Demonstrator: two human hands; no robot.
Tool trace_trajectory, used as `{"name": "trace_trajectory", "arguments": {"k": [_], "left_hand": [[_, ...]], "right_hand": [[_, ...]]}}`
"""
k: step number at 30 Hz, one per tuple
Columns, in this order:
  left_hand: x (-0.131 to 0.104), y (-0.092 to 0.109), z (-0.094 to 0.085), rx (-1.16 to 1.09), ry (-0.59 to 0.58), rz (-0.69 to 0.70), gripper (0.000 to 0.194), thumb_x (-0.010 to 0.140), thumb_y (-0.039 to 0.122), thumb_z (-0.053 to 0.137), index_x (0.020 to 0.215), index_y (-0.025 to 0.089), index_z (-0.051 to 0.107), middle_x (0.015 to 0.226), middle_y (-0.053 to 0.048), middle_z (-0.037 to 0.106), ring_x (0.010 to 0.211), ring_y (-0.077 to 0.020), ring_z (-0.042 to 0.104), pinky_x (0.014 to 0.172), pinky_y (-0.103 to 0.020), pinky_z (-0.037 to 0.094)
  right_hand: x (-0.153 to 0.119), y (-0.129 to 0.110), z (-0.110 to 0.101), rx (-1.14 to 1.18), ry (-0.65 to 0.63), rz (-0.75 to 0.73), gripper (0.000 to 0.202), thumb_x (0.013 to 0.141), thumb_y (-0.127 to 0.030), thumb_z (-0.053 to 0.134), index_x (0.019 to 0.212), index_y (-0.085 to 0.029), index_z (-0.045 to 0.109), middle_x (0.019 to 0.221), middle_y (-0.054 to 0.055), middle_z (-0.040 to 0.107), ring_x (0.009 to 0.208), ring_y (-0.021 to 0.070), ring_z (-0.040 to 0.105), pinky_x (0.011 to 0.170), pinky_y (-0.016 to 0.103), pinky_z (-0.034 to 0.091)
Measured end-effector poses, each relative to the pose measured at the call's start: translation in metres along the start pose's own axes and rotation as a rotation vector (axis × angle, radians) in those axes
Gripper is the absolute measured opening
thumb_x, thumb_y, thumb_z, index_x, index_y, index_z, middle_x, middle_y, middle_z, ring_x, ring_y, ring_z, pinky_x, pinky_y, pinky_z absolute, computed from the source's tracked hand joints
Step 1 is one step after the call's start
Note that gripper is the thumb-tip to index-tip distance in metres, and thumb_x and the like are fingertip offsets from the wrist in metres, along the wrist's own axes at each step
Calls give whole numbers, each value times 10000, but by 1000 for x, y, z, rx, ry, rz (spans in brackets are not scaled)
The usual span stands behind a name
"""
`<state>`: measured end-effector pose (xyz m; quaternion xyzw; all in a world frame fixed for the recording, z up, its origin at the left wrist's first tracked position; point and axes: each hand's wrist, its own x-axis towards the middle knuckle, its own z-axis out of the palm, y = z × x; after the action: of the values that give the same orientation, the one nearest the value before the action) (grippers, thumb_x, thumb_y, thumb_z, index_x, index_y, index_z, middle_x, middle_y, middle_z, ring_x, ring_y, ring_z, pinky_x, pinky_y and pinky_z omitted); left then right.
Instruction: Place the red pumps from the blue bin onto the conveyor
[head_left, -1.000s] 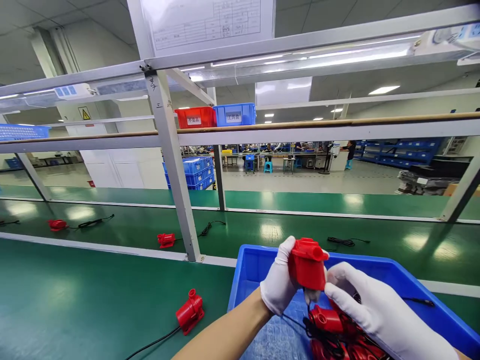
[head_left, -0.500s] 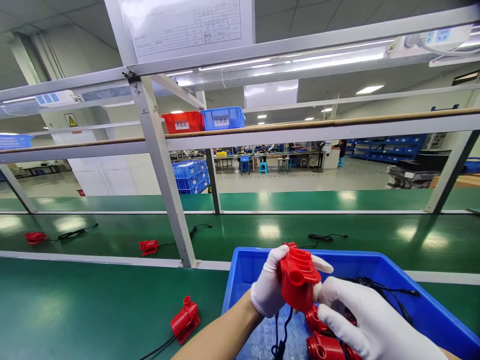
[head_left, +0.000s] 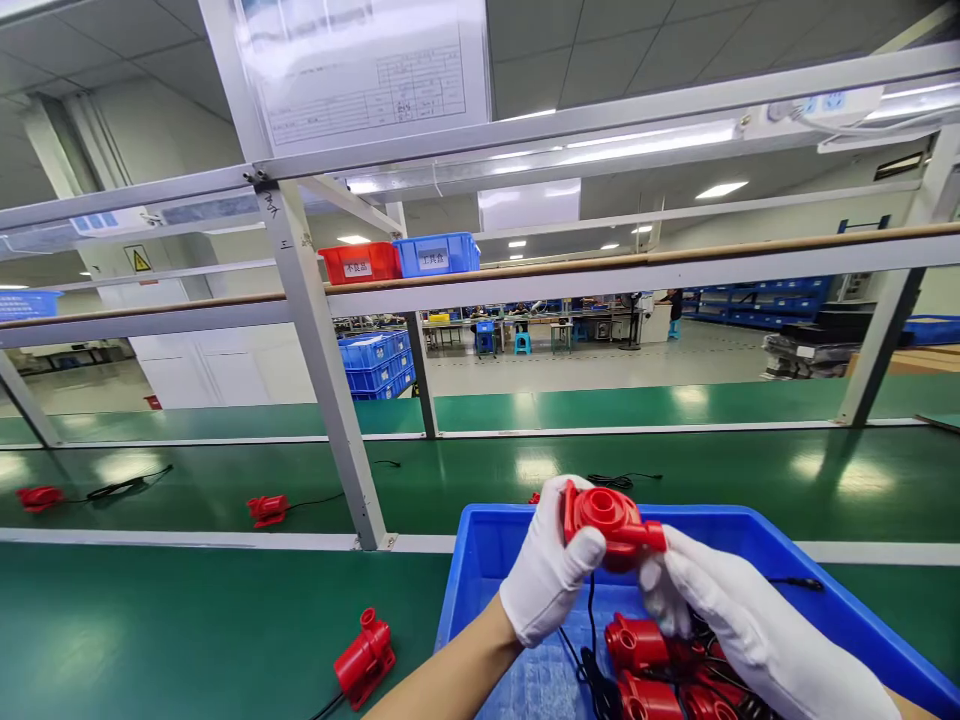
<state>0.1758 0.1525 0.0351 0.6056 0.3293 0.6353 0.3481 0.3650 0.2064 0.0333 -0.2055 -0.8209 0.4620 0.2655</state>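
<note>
Fingers of left hand point(head_left: 547, 575) and right hand point(head_left: 720, 615) clamped on red pump point(head_left: 611, 520), round port facing up.

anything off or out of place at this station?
Nothing stands out. Both gloved hands, left and right, hold a red plastic pump above the blue plastic bin of similar pumps. Another red pump lies on its side on the green bench.
</note>
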Motion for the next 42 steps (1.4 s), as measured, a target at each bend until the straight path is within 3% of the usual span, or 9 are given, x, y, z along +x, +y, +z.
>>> {"name": "trace_trajectory", "arguments": {"k": [7,13,17,21,24,29,33,36,42], "left_hand": [[0,-23,1,400,-1,546,721,762,481,774,1312,307,341,1238,-88,455,1124,-256,518,986,-426,443],[-7,-17,0,637,21,712,886,740,293,800,1401,299,210,1362,-160,379,1280,-323,429,1026,-473,438],[-7,-12,2,647,74,570,1039,694,372,828,1464,245,141,1344,-169,409,1204,-311,505,1036,-463,439],[-3,-15,-2,701,132,349,882,807,439,731,1460,294,156,1398,-125,400,1218,-270,503,1074,-471,399],[-1,-23,-7,716,162,162,683,910,435,597,1447,314,194,1416,-98,398,1226,-247,498,1077,-484,393],[1,-35,-9,724,118,-12,585,946,461,504,1431,332,204,1406,-68,429,1212,-230,515,1064,-497,416],[3,-38,-9,736,80,-89,555,949,473,473,1420,329,218,1398,-70,443,1209,-231,522,1064,-512,418],[7,-42,-11,743,65,-135,545,944,478,462,1409,309,235,1390,-86,454,1201,-243,533,1059,-530,419],[8,-60,-20,764,9,-241,524,953,467,419,1402,292,215,1385,-94,452,1197,-235,529,1057,-525,419]], "right_hand": [[4,-4,-18,-265,51,-14,478,939,-649,363,868,-209,536,807,25,601,701,164,532,655,260,460],[-2,-22,-24,-282,-155,-322,413,972,-577,380,1047,-230,592,1035,57,614,923,181,586,847,271,481],[-1,-19,-24,-282,-118,-349,418,979,-571,377,1072,-225,593,1056,59,615,935,170,585,858,258,482],[9,-15,-43,-316,168,-236,441,971,-597,372,945,-202,566,845,26,627,755,147,580,721,238,493],[20,-20,-86,-354,357,-210,474,987,-607,296,907,-200,526,861,45,668,799,161,640,802,265,516],[39,-20,-198,-580,640,-27,446,1033,-518,237,999,-153,490,884,85,677,803,142,665,830,287,513],[54,13,-281,-900,798,215,414,1007,-485,417,1094,-111,574,1002,78,634,963,195,623,928,420,474],[64,59,-316,-1042,714,408,380,1000,-446,462,1164,-126,585,1114,82,608,1048,212,593,942,437,476],[57,172,-299,-1086,363,778,278,966,-361,564,1091,-118,616,1060,72,633,936,173,625,856,374,533]]}}
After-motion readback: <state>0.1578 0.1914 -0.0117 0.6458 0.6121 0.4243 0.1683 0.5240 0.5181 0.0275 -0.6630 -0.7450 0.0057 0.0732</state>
